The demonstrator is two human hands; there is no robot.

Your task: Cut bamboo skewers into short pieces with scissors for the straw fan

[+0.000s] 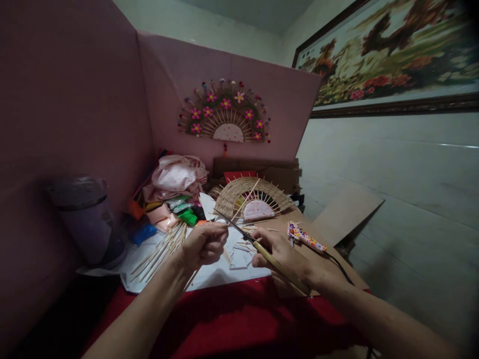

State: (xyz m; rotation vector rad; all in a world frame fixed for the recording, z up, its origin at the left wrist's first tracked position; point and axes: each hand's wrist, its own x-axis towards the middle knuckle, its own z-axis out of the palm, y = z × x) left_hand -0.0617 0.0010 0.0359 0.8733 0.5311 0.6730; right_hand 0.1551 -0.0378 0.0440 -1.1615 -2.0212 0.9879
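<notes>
In my closed left hand is a thin wooden stick, slanting up to the right out of my fist. My right hand grips scissors with a long tan handle, their dark blades pointing up and left. The blades cross the stick just beyond my left fingers; I cannot tell whether it lies between them. Behind the hands stands a half-round fan of woven straw with stick ribs and a pale spotted base. Short stick pieces lie on the white sheet below.
Loose sticks and coloured packets lie at left, near a large flask. A patterned glue gun with a cord rests on cardboard at right. A flower-decorated fan hangs on the pink panel.
</notes>
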